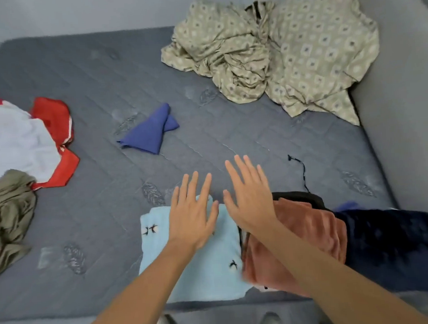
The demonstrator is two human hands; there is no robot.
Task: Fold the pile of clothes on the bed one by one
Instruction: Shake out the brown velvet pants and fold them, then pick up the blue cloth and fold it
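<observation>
1. Your left hand is spread wide, fingers straight, lying over the far end of the light blue folded garment. Whether the palm actually presses down, I cannot tell.
2. Your right hand is just beside it, also open with fingers fanned, thumb nearly meeting the left hand's. Its fingers reach past the blue garment over the bare grey mattress.
3. Under your right forearm sits the rust-coloured garment, touching the blue one's right edge, with a dark navy garment further right.
4. A dark cord trails on the mattress just right of your right fingertips.
5. Ahead of your left hand, well apart, lies a small dark blue cloth, loosely folded.
6. Far to the left of your left hand: the unfolded pile, white garment over red garment, olive garment nearest you.
7. Far ahead and right of your right hand, a crumpled beige patterned sheet.
</observation>
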